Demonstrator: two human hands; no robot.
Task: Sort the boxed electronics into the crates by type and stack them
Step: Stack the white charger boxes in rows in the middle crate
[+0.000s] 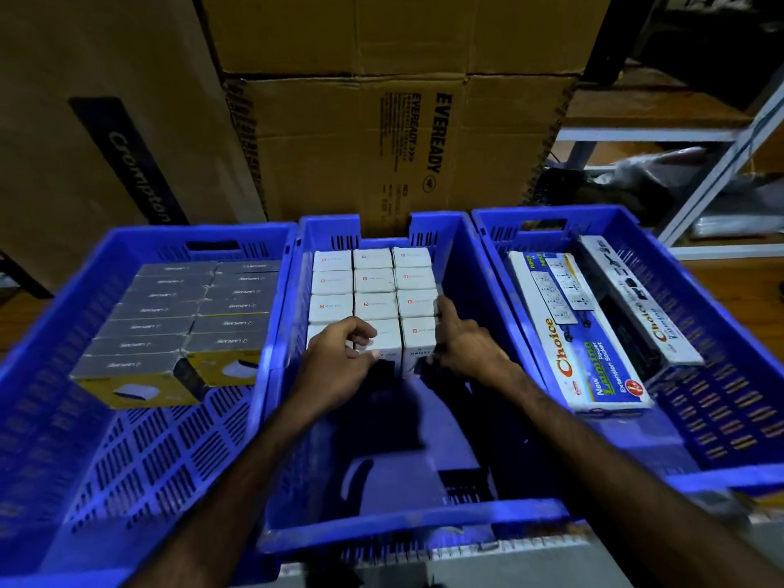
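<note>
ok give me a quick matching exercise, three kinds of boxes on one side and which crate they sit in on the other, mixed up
Things:
1. small white boxes
2. grey-topped boxes with yellow fronts
3. long Choice extension socket boxes

Places:
A. right crate
B. left crate
C. middle crate, where the left hand and right hand are

Pairs: 1-C, 2-B, 3-A

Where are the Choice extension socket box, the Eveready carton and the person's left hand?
Choice extension socket box point(581, 333): head view, on its printed top face.
Eveready carton point(339, 150): head view, on its brown front face.
left hand point(339, 358): head view, on the back of the hand.
</note>
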